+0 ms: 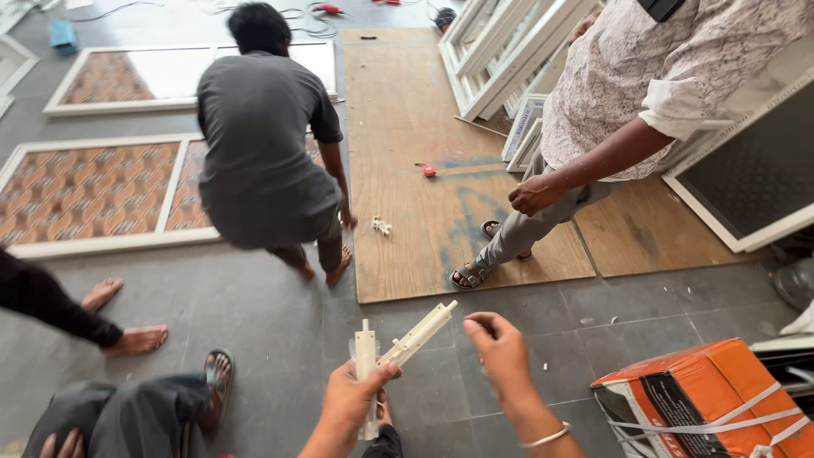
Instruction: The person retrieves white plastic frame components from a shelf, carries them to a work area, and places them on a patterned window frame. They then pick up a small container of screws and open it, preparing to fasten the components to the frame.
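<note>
Left hand [352,399] grip closed round white brackets [398,343].

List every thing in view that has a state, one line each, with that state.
left hand: closed around white plastic fittings, held upright.
right hand: empty, fingers curled, beside the fittings, not touching.
orange carton: shut, bound with white straps, on the floor.
plywood sheet: lying flat on the floor.
white window frames: lying flat on the floor.
stacked frames: leaning, on edge.

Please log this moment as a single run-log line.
left hand: grips white plastic brackets | right hand: empty, fingers curled beside them | below: grey tile floor
</note>
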